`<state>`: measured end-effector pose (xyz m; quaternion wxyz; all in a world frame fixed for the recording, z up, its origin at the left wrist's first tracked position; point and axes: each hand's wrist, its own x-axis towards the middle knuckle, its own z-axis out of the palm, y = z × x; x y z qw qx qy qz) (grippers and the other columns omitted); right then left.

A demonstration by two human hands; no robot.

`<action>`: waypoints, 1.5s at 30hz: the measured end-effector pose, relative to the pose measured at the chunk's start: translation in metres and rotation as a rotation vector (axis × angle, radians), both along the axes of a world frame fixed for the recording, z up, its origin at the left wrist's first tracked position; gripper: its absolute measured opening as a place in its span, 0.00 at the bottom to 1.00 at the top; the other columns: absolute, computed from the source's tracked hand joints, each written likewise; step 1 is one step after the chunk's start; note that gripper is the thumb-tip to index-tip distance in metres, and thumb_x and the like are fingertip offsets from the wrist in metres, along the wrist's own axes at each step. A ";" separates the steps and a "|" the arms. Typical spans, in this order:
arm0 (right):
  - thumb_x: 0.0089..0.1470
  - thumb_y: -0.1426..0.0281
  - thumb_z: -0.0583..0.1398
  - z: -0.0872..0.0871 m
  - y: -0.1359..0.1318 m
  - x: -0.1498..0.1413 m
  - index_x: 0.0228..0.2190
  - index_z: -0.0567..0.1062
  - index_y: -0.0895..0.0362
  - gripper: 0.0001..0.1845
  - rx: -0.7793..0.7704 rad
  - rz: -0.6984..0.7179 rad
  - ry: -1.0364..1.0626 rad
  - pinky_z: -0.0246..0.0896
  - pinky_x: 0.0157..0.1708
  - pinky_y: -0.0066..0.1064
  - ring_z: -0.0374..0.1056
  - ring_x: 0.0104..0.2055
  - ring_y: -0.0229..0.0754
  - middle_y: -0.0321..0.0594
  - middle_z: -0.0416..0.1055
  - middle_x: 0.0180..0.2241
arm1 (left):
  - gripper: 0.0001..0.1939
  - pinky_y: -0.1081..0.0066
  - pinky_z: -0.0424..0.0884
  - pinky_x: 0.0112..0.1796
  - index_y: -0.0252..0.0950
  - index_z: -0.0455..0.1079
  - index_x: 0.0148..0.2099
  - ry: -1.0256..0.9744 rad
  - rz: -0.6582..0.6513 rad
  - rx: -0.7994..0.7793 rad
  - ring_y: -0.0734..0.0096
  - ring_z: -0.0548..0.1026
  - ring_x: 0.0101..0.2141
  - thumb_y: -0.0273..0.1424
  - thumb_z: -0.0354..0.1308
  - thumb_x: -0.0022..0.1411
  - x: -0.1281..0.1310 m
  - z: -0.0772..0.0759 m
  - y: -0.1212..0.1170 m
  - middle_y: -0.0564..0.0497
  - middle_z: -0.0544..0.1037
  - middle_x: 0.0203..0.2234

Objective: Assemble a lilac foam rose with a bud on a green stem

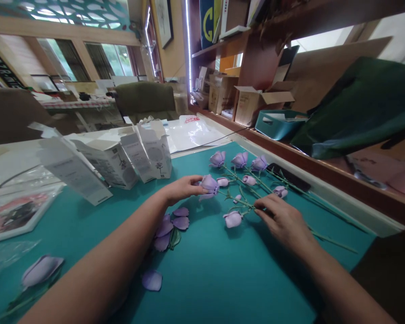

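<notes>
A room with windows and an olive chair [145, 96] lies behind a table covered by a teal mat [202, 279]. From the left, white cartons [104, 164] stand with flaps raised, what is inside them hidden; loose petals [164, 227] lie beside the left forearm. The left hand [184, 186] reaches in palm down, its thumb and fingers nearly closed on the near side of a lavender bloom [209, 185], just above the mat. From the bloom a green stem [248, 205] runs to the right hand [281, 220], knuckles up, fingertips pinched together on it. Beyond, an open cardboard box [248, 105] shows no contents, and at its right a teal basket [268, 128] holds pale, flat items [283, 118]
</notes>
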<state>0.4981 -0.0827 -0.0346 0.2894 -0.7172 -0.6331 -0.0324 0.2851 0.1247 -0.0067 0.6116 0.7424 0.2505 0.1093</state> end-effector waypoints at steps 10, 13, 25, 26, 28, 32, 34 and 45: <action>0.58 0.68 0.53 -0.004 0.000 -0.001 0.32 0.73 0.53 0.09 -0.008 0.038 0.078 0.63 0.33 0.33 0.70 0.33 0.43 0.41 0.72 0.34 | 0.20 0.65 0.64 0.44 0.36 0.76 0.44 0.027 0.037 0.084 0.59 0.72 0.41 0.36 0.66 0.47 0.000 0.004 -0.003 0.49 0.80 0.37; 0.57 0.68 0.54 -0.007 0.002 -0.002 0.32 0.73 0.54 0.08 -0.017 0.044 0.109 0.63 0.34 0.34 0.70 0.33 0.43 0.41 0.72 0.34 | 0.19 0.65 0.64 0.44 0.36 0.77 0.44 0.035 0.034 0.088 0.60 0.73 0.41 0.36 0.66 0.47 -0.001 0.003 -0.003 0.49 0.80 0.37; 0.57 0.68 0.54 -0.021 0.014 0.009 0.32 0.73 0.54 0.07 -0.016 0.020 0.110 0.62 0.37 0.35 0.69 0.36 0.43 0.41 0.72 0.34 | 0.24 0.66 0.65 0.45 0.34 0.75 0.47 0.053 0.057 0.131 0.59 0.73 0.43 0.37 0.65 0.46 0.011 -0.010 0.004 0.49 0.80 0.40; 0.57 0.68 0.54 -0.022 0.016 0.010 0.32 0.73 0.54 0.08 -0.017 0.016 0.088 0.62 0.37 0.35 0.69 0.36 0.44 0.41 0.72 0.34 | 0.25 0.66 0.65 0.45 0.34 0.75 0.47 0.055 0.058 0.134 0.59 0.73 0.43 0.37 0.66 0.45 0.013 -0.011 0.006 0.49 0.80 0.40; 0.57 0.68 0.54 -0.025 0.020 0.013 0.32 0.74 0.54 0.08 -0.035 0.002 0.026 0.62 0.38 0.36 0.69 0.37 0.45 0.42 0.73 0.34 | 0.27 0.66 0.65 0.45 0.34 0.75 0.48 0.065 0.058 0.139 0.58 0.72 0.43 0.38 0.67 0.44 0.015 -0.013 0.010 0.49 0.80 0.39; 0.57 0.69 0.55 -0.026 0.029 0.017 0.33 0.75 0.54 0.09 -0.093 -0.009 -0.084 0.61 0.39 0.37 0.69 0.39 0.47 0.42 0.74 0.35 | 0.28 0.67 0.64 0.44 0.35 0.75 0.49 0.085 0.070 0.148 0.59 0.72 0.43 0.39 0.67 0.44 0.016 -0.016 0.018 0.49 0.80 0.40; 0.59 0.68 0.54 -0.022 0.035 0.022 0.34 0.76 0.53 0.11 -0.119 0.009 -0.088 0.62 0.38 0.36 0.70 0.39 0.46 0.41 0.75 0.35 | 0.28 0.67 0.64 0.45 0.36 0.74 0.50 0.096 0.071 0.148 0.58 0.72 0.43 0.39 0.67 0.44 0.016 -0.017 0.021 0.50 0.80 0.41; 0.51 0.70 0.62 0.004 0.087 0.031 0.35 0.81 0.46 0.10 -0.445 0.162 -0.372 0.53 0.27 0.29 0.72 0.33 0.44 0.38 0.78 0.30 | 0.31 0.67 0.65 0.44 0.37 0.74 0.51 0.157 0.082 0.143 0.57 0.72 0.44 0.41 0.68 0.43 0.011 -0.019 0.025 0.50 0.80 0.41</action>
